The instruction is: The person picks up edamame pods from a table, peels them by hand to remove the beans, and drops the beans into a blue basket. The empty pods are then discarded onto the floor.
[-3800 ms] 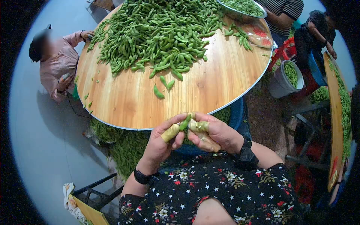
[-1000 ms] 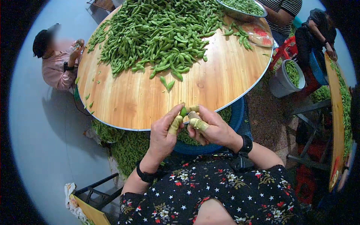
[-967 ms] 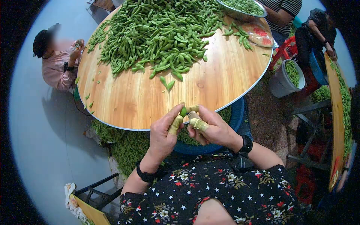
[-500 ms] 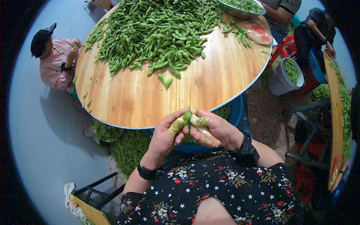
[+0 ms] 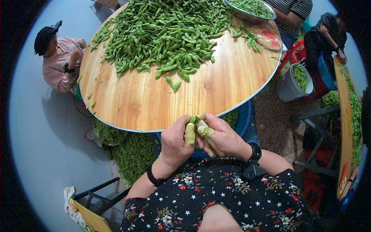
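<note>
A green edamame pod (image 5: 194,120) is pinched between my two hands, just off the table's near edge. My left hand (image 5: 176,139) is closed on it, with a yellowish cover on the thumb. My right hand (image 5: 224,137) is closed as well and presses its covered thumb and fingertip against the pod's right side. Its lower fingers curl in, and whatever lies in that palm is hidden. Beyond my hands, a big heap of edamame pods (image 5: 158,38) covers the far part of the round wooden table (image 5: 135,102).
A metal bowl of shelled beans (image 5: 253,8) and a plastic bag (image 5: 266,38) sit at the far right. Below the table edge is a blue tub (image 5: 243,116). A white bucket (image 5: 295,83) holds pods. One person in pink (image 5: 62,65) sits left; others sit right.
My left hand has turned so that its back faces up more, and my right thumb has shifted against the pod. Less of the pod shows between the fingers.
</note>
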Tool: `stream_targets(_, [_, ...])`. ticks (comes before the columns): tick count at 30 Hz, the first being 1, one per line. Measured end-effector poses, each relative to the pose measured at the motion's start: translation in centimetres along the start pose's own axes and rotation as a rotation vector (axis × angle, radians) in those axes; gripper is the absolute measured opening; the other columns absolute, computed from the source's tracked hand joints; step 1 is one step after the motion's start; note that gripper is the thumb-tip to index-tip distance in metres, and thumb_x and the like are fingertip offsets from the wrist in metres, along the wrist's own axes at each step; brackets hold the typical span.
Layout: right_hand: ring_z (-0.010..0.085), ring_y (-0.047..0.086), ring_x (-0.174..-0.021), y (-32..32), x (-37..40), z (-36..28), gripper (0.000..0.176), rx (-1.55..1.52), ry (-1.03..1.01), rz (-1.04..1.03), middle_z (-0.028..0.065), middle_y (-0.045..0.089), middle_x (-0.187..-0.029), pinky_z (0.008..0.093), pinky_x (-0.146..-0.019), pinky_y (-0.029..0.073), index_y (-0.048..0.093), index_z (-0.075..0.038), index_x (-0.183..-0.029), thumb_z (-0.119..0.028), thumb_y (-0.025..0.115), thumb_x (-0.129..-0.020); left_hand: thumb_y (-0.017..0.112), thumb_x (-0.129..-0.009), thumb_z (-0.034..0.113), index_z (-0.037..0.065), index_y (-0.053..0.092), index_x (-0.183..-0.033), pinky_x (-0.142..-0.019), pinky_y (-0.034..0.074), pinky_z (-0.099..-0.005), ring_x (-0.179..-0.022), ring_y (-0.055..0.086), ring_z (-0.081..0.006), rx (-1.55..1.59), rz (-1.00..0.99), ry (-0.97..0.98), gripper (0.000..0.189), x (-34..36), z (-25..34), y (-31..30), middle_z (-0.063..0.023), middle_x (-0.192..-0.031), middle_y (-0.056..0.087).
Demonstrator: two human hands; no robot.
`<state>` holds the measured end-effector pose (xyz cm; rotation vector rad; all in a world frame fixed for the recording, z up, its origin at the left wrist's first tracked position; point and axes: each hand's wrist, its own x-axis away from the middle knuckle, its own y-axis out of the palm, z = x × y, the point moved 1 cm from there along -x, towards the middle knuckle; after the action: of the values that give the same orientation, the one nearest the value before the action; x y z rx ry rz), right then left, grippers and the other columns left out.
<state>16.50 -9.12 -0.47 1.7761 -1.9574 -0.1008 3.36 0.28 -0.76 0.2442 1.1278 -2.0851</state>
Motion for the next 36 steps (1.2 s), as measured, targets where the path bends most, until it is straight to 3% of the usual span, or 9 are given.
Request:
stream_targets(5, [0.0143, 0.054, -0.045, -1.4, -0.2, 0.1, 0.014, 0.263, -0.050, 0.068, 0.0057, 0.056, -0.064, 0.0270, -0.040, 0.042, 0.048, -0.004, -0.094, -0.018, 0.045, -0.096, 0.057, -0.083, 0.003, -0.002, 0.057, -0.103, -0.064, 0.051, -0.0364, -0.072, 0.064, -0.0339, 0.222, -0.113, -0.308, 0.021, 0.1, -1.0, 0.1, -0.0189, -0.078, 0.062])
stream_targets(7, [0.0165, 0.055, -0.047, -1.9, -0.2, -0.2, 0.015, 0.380, -0.067, 0.070, 0.0077, 0.056, -0.064, 0.0287, -0.043, 0.044, 0.049, -0.003, -0.092, -0.018, 0.048, -0.094, 0.051, -0.091, 0.004, -0.004, 0.058, -0.107, -0.072, 0.051, -0.0317, -0.079, 0.066, -0.0244, 0.366, -0.200, -0.357, 0.019, 0.4, -1.6, 0.4, -0.0165, -0.089, 0.066])
stream_targets(9, [0.0261, 0.060, -0.054, -1.9, 0.2, -0.9, 0.016, 0.816, -0.525, 0.323, 0.0135, 0.057, -0.066, 0.0347, -0.051, 0.048, 0.051, 0.000, -0.093, -0.016, 0.055, -0.090, 0.051, -0.090, 0.003, -0.003, 0.058, -0.109, -0.073, 0.051, -0.0324, -0.080, 0.067, -0.0257, 0.321, -0.205, -0.310, 0.021, 0.0, -0.9, 0.0, -0.0175, -0.092, 0.066])
stream_targets(11, [0.0360, 0.060, -0.066, -1.6, 0.3, -1.4, 0.019, 0.729, -0.416, 0.333, 0.0184, 0.056, -0.071, 0.0402, -0.060, 0.048, 0.052, 0.001, -0.095, -0.011, 0.062, -0.084, 0.052, -0.089, 0.002, -0.003, 0.058, -0.110, -0.074, 0.051, -0.0332, -0.082, 0.067, -0.0270, 0.280, -0.213, -0.259, 0.022, -0.2, -0.2, 0.0, -0.0185, -0.094, 0.066])
stream_targets(13, [0.0392, 0.058, -0.072, -1.7, -0.7, -0.7, 0.022, 0.967, -0.773, 0.306, 0.0196, 0.055, -0.077, 0.0413, -0.063, 0.048, 0.052, 0.001, -0.095, -0.009, 0.064, -0.080, 0.054, -0.088, 0.001, -0.002, 0.059, -0.110, -0.075, 0.051, -0.0347, -0.085, 0.067, -0.0296, 0.142, -0.196, -0.094, 0.023, -0.1, 0.4, 0.0, -0.0198, -0.096, 0.066])
stream_targets(17, [0.0397, 0.055, -0.076, -1.9, -0.8, -0.5, 0.019, 0.939, -0.644, 0.269, 0.0201, 0.051, -0.079, 0.0429, -0.064, 0.046, 0.051, 0.001, -0.091, -0.006, 0.063, -0.078, 0.056, -0.086, 0.001, -0.001, 0.060, -0.110, -0.076, 0.052, -0.0357, -0.086, 0.067, -0.0324, 0.163, -0.228, -0.132, 0.025, 0.1, 0.8, -0.3, -0.0209, -0.097, 0.066])
stream_targets(25, [0.0380, 0.056, -0.072, -1.5, 0.2, -0.1, 0.018, 0.938, -0.733, 0.246, 0.0182, 0.050, -0.077, 0.0427, -0.062, 0.046, 0.051, 0.001, -0.090, -0.001, 0.063, -0.077, 0.056, -0.085, -0.005, 0.003, 0.040, -0.137, -0.066, 0.053, -0.0301, -0.076, 0.068, -0.0186, 0.303, -0.249, -0.418, 0.055, 0.2, 1.2, -0.5, -0.0145, -0.090, 0.069])
stream_targets(31, [0.0391, 0.056, -0.072, -0.6, 0.1, 0.1, 0.019, 1.032, -0.719, 0.265, 0.0193, 0.051, -0.078, 0.0433, -0.061, 0.047, 0.048, 0.002, -0.088, 0.001, 0.062, -0.075, 0.058, -0.083, -0.004, 0.002, 0.031, -0.143, -0.071, 0.054, -0.0331, -0.080, 0.069, -0.0291, 0.113, -0.207, -0.149, 0.066, 0.5, 2.0, -0.5, -0.0188, -0.095, 0.067])
stream_targets(36, [0.0393, 0.055, -0.070, -0.4, -0.4, -0.3, 0.023, 1.020, -0.696, 0.263, 0.0195, 0.050, -0.079, 0.0437, -0.061, 0.047, 0.048, 0.002, -0.090, 0.001, 0.061, -0.071, 0.059, -0.083, -0.004, 0.003, 0.032, -0.142, -0.071, 0.054, -0.0342, -0.080, 0.068, -0.0300, 0.143, -0.194, -0.180, 0.065, 0.9, 2.0, -1.0, -0.0178, -0.095, 0.067])
